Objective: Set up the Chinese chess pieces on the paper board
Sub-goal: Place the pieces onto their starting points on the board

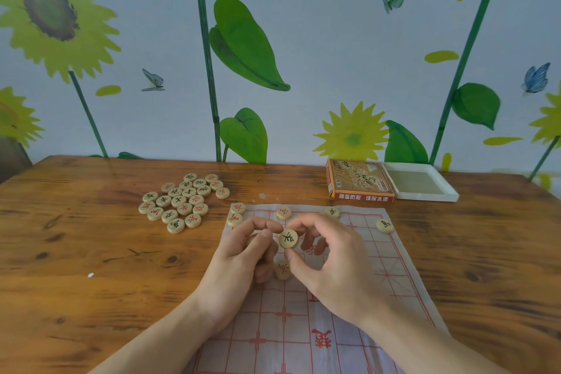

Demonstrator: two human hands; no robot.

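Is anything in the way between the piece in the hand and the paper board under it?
Nothing visible blocks it. The right hand pinches the black-marked piece just above the paper board. The left hand sits close on its left, and another piece lies on the board just below, nearer the person.

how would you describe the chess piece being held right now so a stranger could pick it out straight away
On the wooden table lies a paper board with a red grid, and both hands meet over its far half. The held piece sits upright in the grip of the right hand, just right of the left hand. Unlike the flat-lying pieces, it is lifted, its black character facing the camera.
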